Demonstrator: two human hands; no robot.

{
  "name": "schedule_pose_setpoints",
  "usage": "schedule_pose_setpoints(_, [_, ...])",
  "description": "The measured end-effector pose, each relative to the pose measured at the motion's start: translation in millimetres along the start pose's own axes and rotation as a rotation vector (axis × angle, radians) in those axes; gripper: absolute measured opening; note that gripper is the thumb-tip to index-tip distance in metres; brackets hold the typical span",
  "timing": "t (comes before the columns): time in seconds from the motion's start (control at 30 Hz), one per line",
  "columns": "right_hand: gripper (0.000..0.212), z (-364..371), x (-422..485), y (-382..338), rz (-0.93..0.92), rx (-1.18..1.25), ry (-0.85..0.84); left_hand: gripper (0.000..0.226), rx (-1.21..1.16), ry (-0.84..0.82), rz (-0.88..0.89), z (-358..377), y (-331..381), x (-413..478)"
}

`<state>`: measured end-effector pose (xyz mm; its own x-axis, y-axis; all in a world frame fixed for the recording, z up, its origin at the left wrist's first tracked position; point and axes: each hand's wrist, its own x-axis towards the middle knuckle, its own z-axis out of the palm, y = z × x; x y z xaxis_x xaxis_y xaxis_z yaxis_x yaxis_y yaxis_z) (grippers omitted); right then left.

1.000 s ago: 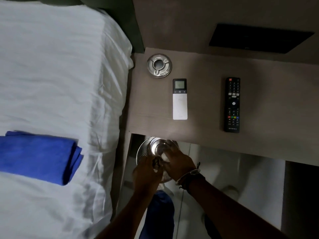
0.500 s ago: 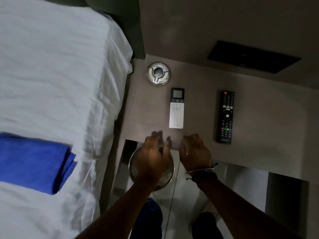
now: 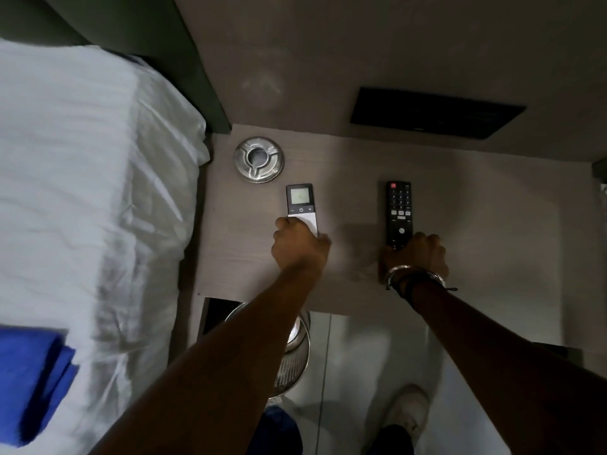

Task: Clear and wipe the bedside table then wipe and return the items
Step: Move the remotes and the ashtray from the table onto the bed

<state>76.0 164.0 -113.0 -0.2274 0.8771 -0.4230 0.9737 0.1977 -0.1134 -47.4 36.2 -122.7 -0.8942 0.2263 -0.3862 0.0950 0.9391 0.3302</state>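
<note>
On the wooden bedside table (image 3: 476,231) lie a white remote with a small screen (image 3: 299,200), a black TV remote (image 3: 398,208) and a round metal ashtray (image 3: 258,159) near the bed. My left hand (image 3: 300,244) is closed over the near end of the white remote. My right hand (image 3: 415,257), with bracelets on the wrist, grips the near end of the black remote. Both remotes still rest flat on the table. A folded blue cloth (image 3: 33,382) lies on the bed at lower left.
The white bed (image 3: 82,208) runs along the left, tight against the table. A metal waste bin (image 3: 292,356) stands on the floor under the table's front edge, partly hidden by my left arm. A dark panel (image 3: 437,113) sits on the wall behind. My shoe (image 3: 407,408) is below.
Both hands have risen from the waste bin below the table edge and reached forward onto the table, the left closing on the white remote, the right on the black remote.
</note>
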Motion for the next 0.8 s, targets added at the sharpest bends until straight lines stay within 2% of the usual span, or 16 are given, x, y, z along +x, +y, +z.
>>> schedule_pose_setpoints(0.27, [0.051,-1,10,-3,0.016,0.085,-0.080,0.071,-0.112,-0.054,-0.100,0,5,7])
schedule_pose_setpoints(0.4, [0.054,-12,-12,-8,-0.037,0.098,-0.090,0.072,-0.298,-0.106,-0.213,-22,3,-12])
schedule_pose_setpoints(0.53, [0.049,-30,-52,-43,-0.278,0.066,-0.047,0.060,-0.499,-0.030,-0.292,-73,-6,-43])
schedule_pose_setpoints(0.7, [0.039,-76,-100,-164,-0.695,0.136,0.024,0.039,-0.807,0.306,-0.360,-183,-47,-36])
schedule_pose_setpoints(0.8, [0.041,-94,-122,-250,-0.922,0.106,0.016,0.053,-0.827,0.459,-0.486,-242,-85,-7])
